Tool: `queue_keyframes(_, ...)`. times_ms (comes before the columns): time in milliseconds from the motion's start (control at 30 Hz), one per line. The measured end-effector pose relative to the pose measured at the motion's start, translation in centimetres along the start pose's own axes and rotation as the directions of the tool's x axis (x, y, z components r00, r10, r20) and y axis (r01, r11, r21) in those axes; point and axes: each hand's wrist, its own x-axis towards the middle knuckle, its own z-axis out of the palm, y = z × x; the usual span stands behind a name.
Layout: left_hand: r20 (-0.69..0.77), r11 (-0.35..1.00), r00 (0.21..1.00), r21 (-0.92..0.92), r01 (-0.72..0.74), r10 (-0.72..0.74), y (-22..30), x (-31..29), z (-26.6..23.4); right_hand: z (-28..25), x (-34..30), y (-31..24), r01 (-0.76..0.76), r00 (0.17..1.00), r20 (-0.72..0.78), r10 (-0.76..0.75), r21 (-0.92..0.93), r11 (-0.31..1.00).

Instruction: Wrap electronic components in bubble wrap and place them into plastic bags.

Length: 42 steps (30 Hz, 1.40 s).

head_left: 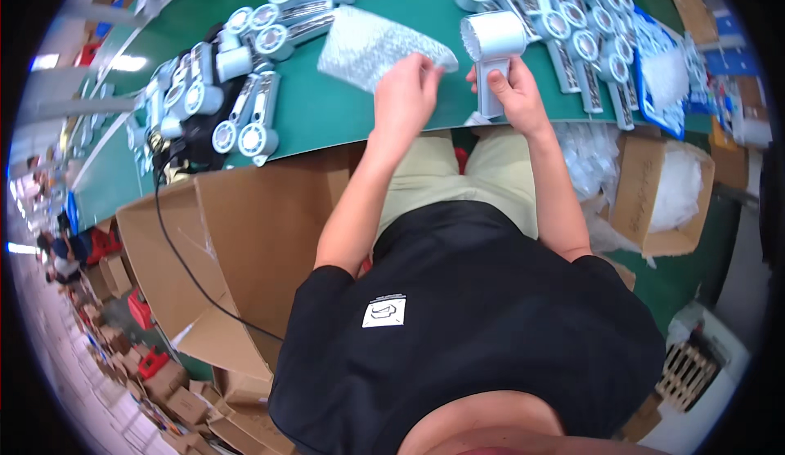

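My right hand (521, 99) grips a pale blue handheld fan (495, 36) by its handle, with the thumb across the front. The fan's round head points up and to the left above the green table. My left hand (405, 89) is closed in a pinch at the near right edge of a bubble-wrap bag (360, 44). That bag lies flat on the table, left of the fan. Part of its edge is hidden behind my fingers.
Similar fans are piled at the left (258, 138) and right (585, 46) of the green table (302, 120). A blue basket (666, 116) stands at the far right. Below the table edge are a large open carton (262, 234), a smaller carton (638, 185) with clear bags, and a hanging black cable (176, 251).
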Motion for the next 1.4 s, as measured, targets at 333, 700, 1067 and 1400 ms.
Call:
queue_keyframes(333, 0.382, 0.886, 0.902, -0.322, 0.333, -0.2, -2.3, 3.6, 4.9, -3.1, -3.0, 0.6, -0.13, 0.99, -0.012, 0.138, -0.442, 0.888)
queue_keyframes(700, 0.346, 0.676, 0.916, -0.628, 0.386, -0.202, -0.6, 3.2, 3.3, -3.1, -4.1, 1.4, 0.06, 0.993, 0.01, -0.116, -0.897, 0.439)
queue_keyframes(1067, 0.194, 0.77, 0.981, -0.626, 0.124, 0.001, 0.8, 2.8, 3.1, -3.1, -3.6, 0.2, 0.243, 0.936, 0.121, -0.331, -0.901, 0.359)
queue_keyframes(1400, -0.037, 0.929, 0.986, -0.329, -0.167, 0.164, 3.9, -0.3, 2.1, -3.4, -2.7, -1.8, 0.137, 0.977, 0.044, -0.208, -0.876, 0.462)
